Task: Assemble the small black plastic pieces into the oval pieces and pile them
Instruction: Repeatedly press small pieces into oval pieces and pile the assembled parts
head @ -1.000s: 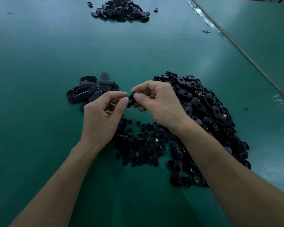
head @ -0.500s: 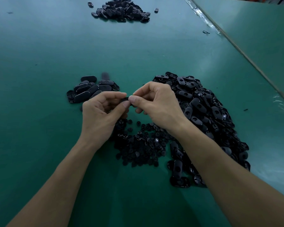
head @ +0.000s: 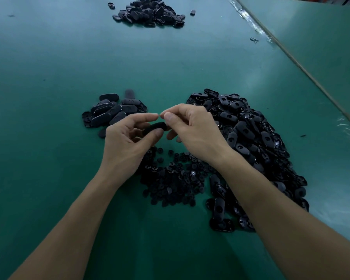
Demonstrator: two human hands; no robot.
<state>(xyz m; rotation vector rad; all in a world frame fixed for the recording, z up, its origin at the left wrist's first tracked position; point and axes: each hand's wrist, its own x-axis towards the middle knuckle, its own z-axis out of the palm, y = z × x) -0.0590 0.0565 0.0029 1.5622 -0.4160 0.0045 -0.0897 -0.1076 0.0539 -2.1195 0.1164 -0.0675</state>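
One black oval piece [head: 155, 127] is lying roughly level, pinched in the left hand [head: 127, 142] above the scattered small black plastic pieces [head: 174, 178], while the big heap of ovals [head: 251, 142] is sprawling rightward and the smaller pile [head: 111, 112] is sitting leftward.

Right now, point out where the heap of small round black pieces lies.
Head view, centre: the small round pieces lie on the green table beneath the left hand and right hand, with the large oval-piece pile adjoining their right edge.

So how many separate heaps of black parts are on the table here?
4: far heap at top; small heap beyond the left hand; large heap at right; round-piece heap nearest, partly hidden.
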